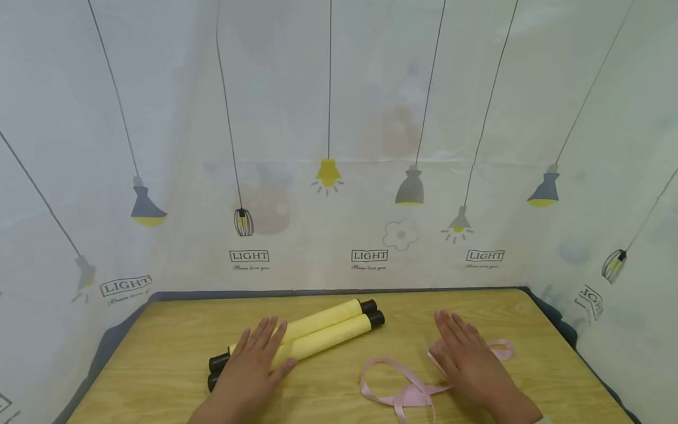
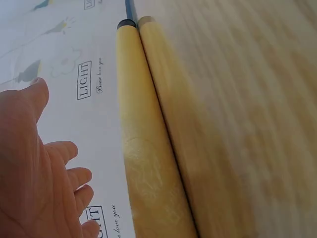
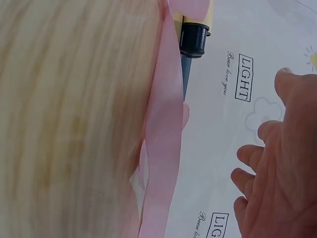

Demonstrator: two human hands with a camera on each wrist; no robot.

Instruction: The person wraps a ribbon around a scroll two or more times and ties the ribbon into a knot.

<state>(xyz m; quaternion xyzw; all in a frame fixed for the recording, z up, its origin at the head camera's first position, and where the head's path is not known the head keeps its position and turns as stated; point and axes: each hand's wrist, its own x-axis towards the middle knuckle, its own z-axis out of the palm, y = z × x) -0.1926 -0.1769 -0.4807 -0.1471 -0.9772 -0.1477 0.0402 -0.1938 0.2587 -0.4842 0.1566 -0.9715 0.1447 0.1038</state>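
Observation:
Two yellow rods or rolls (image 1: 331, 338) with black end caps lie side by side, slanting across the left and middle of the wooden table. My left hand (image 1: 254, 365) is spread above their near left part, hiding some of it. In the left wrist view that hand (image 2: 39, 163) has its fingers extended and holds nothing. A pink ribbon (image 1: 389, 362) lies in loose loops on the table at right. Over part of it is my right hand (image 1: 471, 359), flat with straight fingers. The right wrist view shows the ribbon (image 3: 166, 124) beside the empty right palm (image 3: 282, 163).
The wood-grain table (image 1: 159, 347) has a dark edge along the back and sides. Behind it and at both sides hangs a pale sheet (image 1: 296, 88) printed with lamps and the word LIGHT.

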